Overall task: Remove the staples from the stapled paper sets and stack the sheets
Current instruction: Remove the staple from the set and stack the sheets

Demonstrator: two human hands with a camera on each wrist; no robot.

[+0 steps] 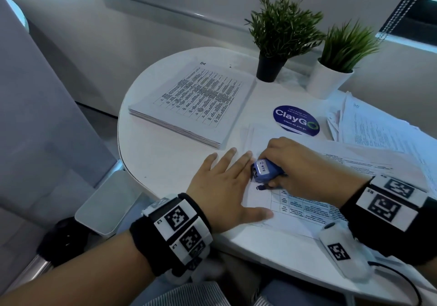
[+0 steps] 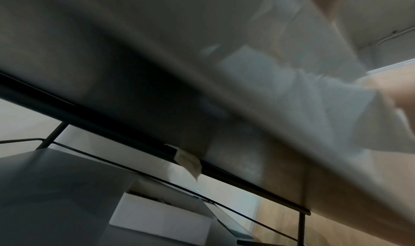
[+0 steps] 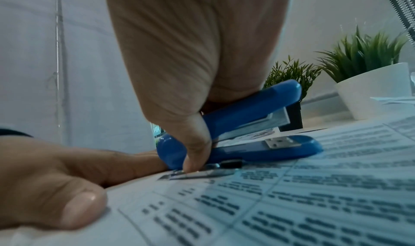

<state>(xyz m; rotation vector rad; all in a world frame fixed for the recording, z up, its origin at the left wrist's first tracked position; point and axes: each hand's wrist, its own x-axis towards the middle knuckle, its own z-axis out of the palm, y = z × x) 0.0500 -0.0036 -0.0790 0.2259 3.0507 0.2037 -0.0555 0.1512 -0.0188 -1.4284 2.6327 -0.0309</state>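
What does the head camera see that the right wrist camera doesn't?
Only the head view shows the neat stack of printed sheets and the round blue ClayGo sticker. Only the right wrist view shows the blue stapler's open metal mouth. Both show the blue stapler gripped by the right hand, and the left hand pressing flat on the printed paper set.

- Head view: cool, even daylight is showing; edges are bowing from wide-angle distortion.
- Left wrist view: dim, heavily smeared by blur.
- Right wrist view: bluish cast; the near thumb (image 3: 74, 209) is reading soft.
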